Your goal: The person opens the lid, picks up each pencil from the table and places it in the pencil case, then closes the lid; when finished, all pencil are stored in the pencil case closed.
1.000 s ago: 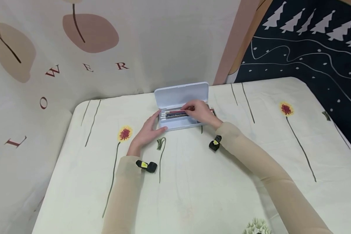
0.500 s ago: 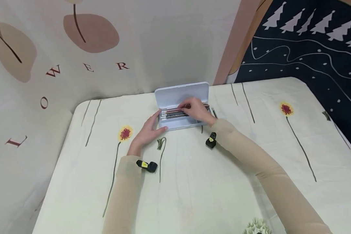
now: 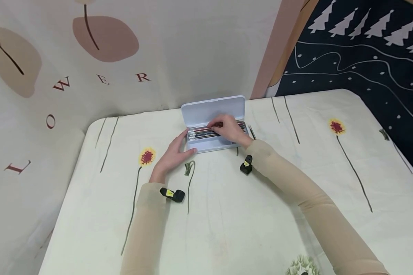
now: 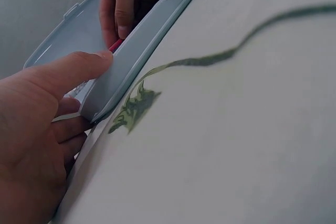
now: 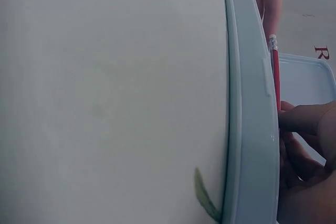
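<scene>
A pale blue pencil case (image 3: 211, 146) stands with its lid (image 3: 213, 110) raised, near the table's far edge. Several dark pencils (image 3: 199, 134) lie lengthwise in it, eraser ends to the left. With thumb and fingers, my left hand (image 3: 172, 154) grips the case's left end; the left wrist view shows the thumb (image 4: 86, 65) on the rim and fingers below the corner. Over the case, my right hand (image 3: 228, 128) pinches a red pencil (image 5: 276, 77), whose silver-and-white eraser end shows in the right wrist view. The fingers hide part of that pencil.
A dark, thin pencil-like thing (image 3: 252, 132) lies just right of the case on the flower-print tablecloth (image 3: 210, 214). Behind the table hangs a pale printed cloth (image 3: 199, 49), with a dark tree-patterned cloth (image 3: 358, 65) at the right.
My right hand has moved left and down into the case with the red pencil, which earlier stuck out past the case's right end. The left hand has stayed put.
</scene>
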Tool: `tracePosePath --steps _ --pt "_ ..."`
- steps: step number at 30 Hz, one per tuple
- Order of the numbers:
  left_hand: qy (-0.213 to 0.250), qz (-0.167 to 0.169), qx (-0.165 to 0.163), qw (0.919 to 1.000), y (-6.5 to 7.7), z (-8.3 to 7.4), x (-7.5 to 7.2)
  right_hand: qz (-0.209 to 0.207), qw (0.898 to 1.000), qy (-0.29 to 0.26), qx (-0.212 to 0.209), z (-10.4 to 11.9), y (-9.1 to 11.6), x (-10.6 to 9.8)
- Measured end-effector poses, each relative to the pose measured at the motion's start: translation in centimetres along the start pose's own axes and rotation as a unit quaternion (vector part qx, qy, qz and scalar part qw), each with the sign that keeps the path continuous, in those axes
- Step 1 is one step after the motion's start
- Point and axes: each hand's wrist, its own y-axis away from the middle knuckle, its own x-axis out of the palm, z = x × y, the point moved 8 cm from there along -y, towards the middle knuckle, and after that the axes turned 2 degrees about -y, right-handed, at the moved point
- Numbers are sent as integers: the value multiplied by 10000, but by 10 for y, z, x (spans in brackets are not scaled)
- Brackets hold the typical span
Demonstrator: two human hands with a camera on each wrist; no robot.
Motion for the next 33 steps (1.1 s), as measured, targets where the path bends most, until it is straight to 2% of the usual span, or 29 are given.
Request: tracePosePath --steps 19,33 --pt "-4 13 -27 10000 -1 1 1 -88 9995 -16 304 -9 2 -8" --pt "19 -5 46 10000 -1 0 1 -411 9977 -409 344 -14 22 -36"
